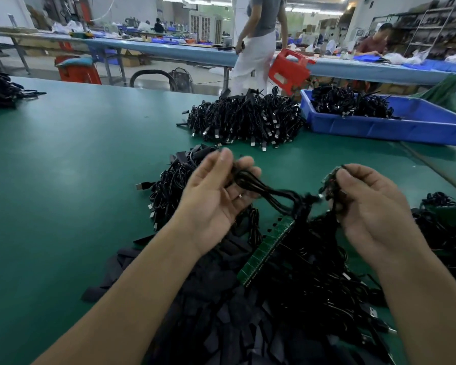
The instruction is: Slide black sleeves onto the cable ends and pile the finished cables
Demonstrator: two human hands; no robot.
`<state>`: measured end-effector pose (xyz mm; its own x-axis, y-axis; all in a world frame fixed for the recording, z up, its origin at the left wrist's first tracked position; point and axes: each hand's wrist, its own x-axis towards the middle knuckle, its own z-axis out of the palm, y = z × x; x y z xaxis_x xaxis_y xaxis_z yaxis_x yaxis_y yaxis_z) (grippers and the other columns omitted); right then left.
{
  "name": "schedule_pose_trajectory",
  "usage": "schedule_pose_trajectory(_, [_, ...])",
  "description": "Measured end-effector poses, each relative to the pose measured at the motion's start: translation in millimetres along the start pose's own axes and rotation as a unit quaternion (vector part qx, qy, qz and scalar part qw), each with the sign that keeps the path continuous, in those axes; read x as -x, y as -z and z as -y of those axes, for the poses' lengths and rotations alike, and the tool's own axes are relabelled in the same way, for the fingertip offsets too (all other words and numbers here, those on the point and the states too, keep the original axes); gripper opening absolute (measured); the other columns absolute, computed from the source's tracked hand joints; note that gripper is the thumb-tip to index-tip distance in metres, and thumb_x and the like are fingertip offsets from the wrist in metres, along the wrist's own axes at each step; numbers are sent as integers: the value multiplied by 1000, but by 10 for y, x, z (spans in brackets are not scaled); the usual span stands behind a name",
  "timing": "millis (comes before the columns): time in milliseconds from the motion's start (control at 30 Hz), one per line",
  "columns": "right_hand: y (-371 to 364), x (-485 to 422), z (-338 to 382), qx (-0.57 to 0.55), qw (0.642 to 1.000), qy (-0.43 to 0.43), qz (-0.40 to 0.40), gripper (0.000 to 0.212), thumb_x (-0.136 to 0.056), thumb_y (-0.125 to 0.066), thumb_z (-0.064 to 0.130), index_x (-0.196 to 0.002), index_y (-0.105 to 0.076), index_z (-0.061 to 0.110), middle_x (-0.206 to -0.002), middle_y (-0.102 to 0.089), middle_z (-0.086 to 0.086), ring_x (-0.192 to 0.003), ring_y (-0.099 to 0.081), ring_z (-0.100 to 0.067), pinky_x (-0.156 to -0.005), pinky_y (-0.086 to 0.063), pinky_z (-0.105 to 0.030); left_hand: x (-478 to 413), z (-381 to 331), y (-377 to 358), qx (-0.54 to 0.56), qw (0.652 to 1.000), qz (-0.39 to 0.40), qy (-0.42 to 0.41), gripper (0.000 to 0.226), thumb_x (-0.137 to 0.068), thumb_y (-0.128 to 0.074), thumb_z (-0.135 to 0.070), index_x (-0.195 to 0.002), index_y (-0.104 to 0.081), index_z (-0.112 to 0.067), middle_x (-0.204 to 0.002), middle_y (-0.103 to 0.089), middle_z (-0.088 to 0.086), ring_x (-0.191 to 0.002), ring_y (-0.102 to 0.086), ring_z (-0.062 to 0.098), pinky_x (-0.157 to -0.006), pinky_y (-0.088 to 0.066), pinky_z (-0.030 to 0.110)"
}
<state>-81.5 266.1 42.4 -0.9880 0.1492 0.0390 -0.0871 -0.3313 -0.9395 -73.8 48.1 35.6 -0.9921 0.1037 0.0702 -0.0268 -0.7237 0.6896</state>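
A black cable (271,193) hangs in a loose, blurred loop between the two hands, above the near middle of the green table (63,159). The left hand (216,198) is palm-up with thumb and fingers curled round the bunched cable at its far end. The right hand (366,206) is partly closed; its thumb and forefinger pinch the cable's other end, where a small green board (331,180) shows at the fingertips. Whether a sleeve is on that end cannot be told through the blur. Below the hands lies a heap of flat black sleeves (221,320), spreading toward the near edge, with a tangle of loose cables (313,280) just to its right. A strip of green circuit boards (267,252) lies tilted across that tangle. Behind the left hand sits a small pile of cables (169,188), plugs pointing left. Farther back is a larger pile (245,117), and beside it on the right a blue bin (411,127) holding more cables. Beyond the table a standing person (261,35) carries a red stool (288,68).
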Motion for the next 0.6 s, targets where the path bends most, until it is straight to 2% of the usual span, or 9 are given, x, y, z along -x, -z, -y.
schedule_pose_trajectory(100, [50,-35,1,20,992,22,-119,14,-99,-59,10,-92,-58,22,-88,-61,1,-66,-58,-8,-52,-49,-22,0,-155,-29,50,992,-45,-105,10,-91,-59,-26,-84,-63,-21,-73,-68,0,-65,-67,15,-75,-61,41])
schedule_pose_trajectory(167, [74,-35,20,65,983,41,-169,14,-99,-59,10,-93,-57,22,-88,-59,1,-63,-58,-7,-49,-49,-21,9,-285,-29,5,976,-80,-203,17,-99,-56,-22,-83,-62,-23,-63,-59,-5,-56,-57,9,-67,-57,34])
schedule_pose_trajectory(200, [82,-33,29,109,975,57,-187,13,-99,-60,10,-96,-56,22,-92,-58,2,-70,-59,-8,-54,-51,-21,19,-341,-29,-55,959,-95,-259,17,-102,-54,-21,-87,-60,-23,-60,-55,-7,-54,-52,8,-63,-53,31])
schedule_pose_trajectory(267, [76,-3,41,230,945,103,-209,18,-97,-61,7,-108,-56,21,-103,-56,1,-81,-56,-7,-68,-52,-21,54,-415,-36,-221,896,-127,-365,14,-103,-54,-19,-91,-57,-24,-58,-51,-11,-51,-47,8,-56,-47,29])
schedule_pose_trajectory(333, [43,54,33,395,882,156,-206,33,-95,-61,2,-121,-58,21,-118,-50,-5,-94,-54,-11,-79,-49,-24,88,-425,-54,-390,806,-142,-421,14,-101,-58,-19,-90,-59,-28,-59,-53,-11,-47,-44,8,-48,-42,27])
schedule_pose_trajectory(400, [-46,138,26,532,796,226,-182,39,-92,-58,-4,-121,-63,20,-123,-47,-7,-114,-47,-26,-97,-38,-31,105,-366,-73,-522,738,-119,-410,10,-101,-60,-20,-94,-65,-25,-59,-53,-14,-46,-43,5,-45,-33,16])
schedule_pose_trajectory(433, [-111,181,29,560,768,266,-159,38,-91,-57,-7,-117,-67,18,-118,-48,-5,-115,-46,-29,-100,-32,-26,105,-324,-70,-572,714,-115,-387,10,-101,-59,-22,-97,-68,-23,-56,-50,-16,-46,-43,2,-46,-32,12])
schedule_pose_trajectory(533, [-320,308,42,572,743,345,-23,29,-90,-59,-9,-104,-74,11,-101,-56,4,-92,-56,-13,-88,-31,2,89,-232,-11,-669,667,-123,-302,23,-105,-49,-26,-115,-69,-23,-56,-41,-17,-50,-44,-3,-55,-32,15])
schedule_pose_trajectory(600, [-440,386,10,574,736,341,114,24,-92,-61,-1,-105,-74,15,-100,-64,9,-89,-57,-2,-89,-40,-1,82,-233,-1,-699,658,-109,-257,33,-106,-41,-26,-131,-63,-23,-66,-52,-6,-61,-49,4,-69,-40,22])
